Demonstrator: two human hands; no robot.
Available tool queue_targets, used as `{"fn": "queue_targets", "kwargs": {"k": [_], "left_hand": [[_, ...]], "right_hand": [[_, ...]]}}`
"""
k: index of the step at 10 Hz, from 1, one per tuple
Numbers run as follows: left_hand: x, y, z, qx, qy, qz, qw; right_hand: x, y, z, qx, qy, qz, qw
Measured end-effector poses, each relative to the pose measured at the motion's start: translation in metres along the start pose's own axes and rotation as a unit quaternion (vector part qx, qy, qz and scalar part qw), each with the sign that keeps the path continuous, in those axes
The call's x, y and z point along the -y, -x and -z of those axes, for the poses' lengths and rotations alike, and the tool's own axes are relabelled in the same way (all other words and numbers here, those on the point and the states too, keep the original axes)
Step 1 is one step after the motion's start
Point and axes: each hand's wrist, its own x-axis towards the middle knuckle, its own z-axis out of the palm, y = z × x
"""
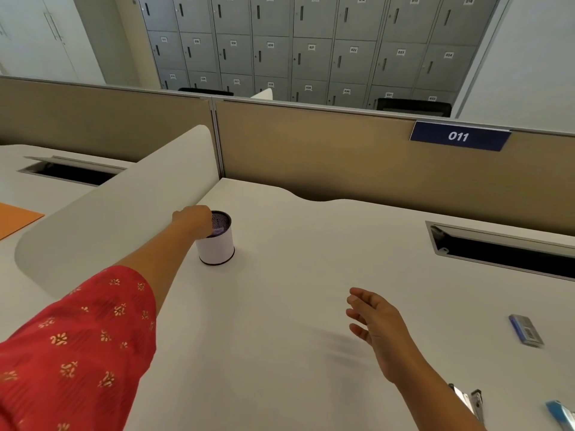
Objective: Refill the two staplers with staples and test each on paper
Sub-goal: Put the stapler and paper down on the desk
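Left hand (193, 217) is at the rim of the cup (217, 244) at 11 o'clock on the counter (295, 259), fingers hidden, so closed, open or gripping something can't be told; something purplish sits inside the cup. Right hand (375, 325) hovers open and empty over the counter middle, palm inward. Staple box (525, 330) lies at 3 o'clock, one stapler (469, 399) flipped open and a blue stapler (561, 413) at 5 o'clock, both cut by the frame edge; no paper in sight, so I'd judge refilling underway at best and both tests left.
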Motion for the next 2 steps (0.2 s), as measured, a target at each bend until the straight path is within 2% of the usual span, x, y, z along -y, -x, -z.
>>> {"fn": "queue_targets", "kwargs": {"k": [1,2], "left_hand": [[-0.001,-0.002,0.008,-0.023,0.048,0.007,0.999],[-0.011,0.008,0.028,-0.085,0.092,-0.019,0.992]], "right_hand": [[0.003,0.002,0.005,-0.001,-0.01,0.005,1.0],[0.011,0.004,0.011,0.0,-0.015,0.019,1.0]]}}
